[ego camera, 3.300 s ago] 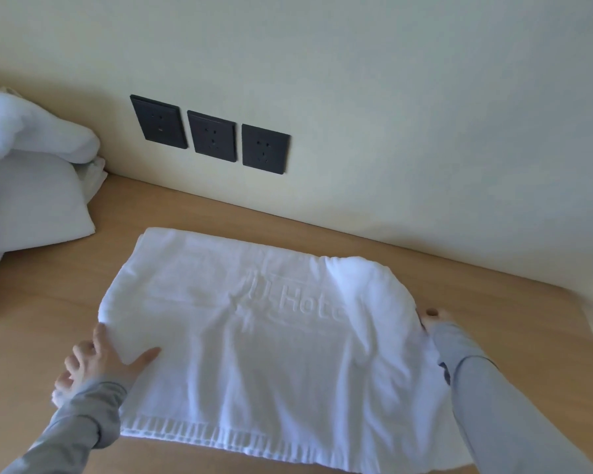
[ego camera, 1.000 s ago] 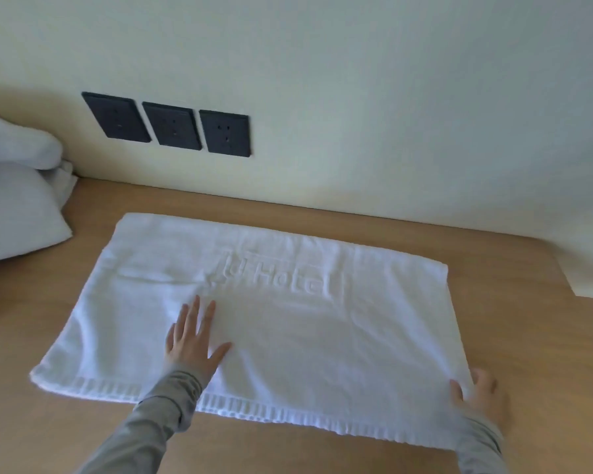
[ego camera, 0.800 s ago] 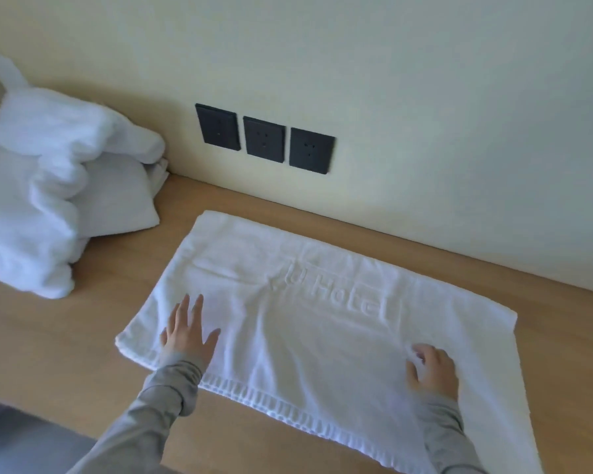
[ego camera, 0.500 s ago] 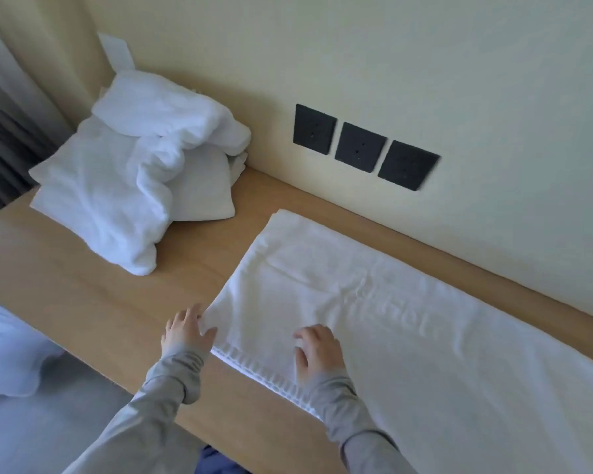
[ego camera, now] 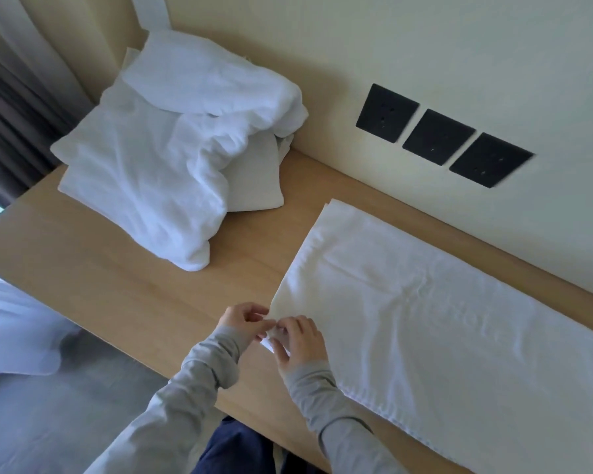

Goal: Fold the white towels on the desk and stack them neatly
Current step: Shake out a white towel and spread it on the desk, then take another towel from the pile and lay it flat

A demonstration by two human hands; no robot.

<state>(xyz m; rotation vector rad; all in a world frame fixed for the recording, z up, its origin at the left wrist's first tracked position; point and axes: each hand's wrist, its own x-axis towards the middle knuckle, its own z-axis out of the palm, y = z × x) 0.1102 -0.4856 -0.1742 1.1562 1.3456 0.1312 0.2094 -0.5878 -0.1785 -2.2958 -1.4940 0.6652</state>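
We see a pale wood counter (ego camera: 117,285) against a cream wall (ego camera: 425,46) with three black sockets (ego camera: 439,136), a dark curtain (ego camera: 11,114) at the left. A rumpled heap of white towels (ego camera: 172,159) sits at its left end, apart from the flat, creased towel (ego camera: 425,319) whose near corner the left hand (ego camera: 242,319) and right hand (ego camera: 300,340) pinch with curled fingers.

The spread towel (ego camera: 442,319) is plain white, with a ribbed band along its near hem. The heap of towels (ego camera: 158,159) is white too. The desk (ego camera: 100,275) is pale wood with a fine grain. 3 sockets (ego camera: 439,136) are matte black on a cream wall (ego camera: 425,46). The sleeves (ego camera: 202,371) are light grey, the trousers (ego camera: 233,446) navy.
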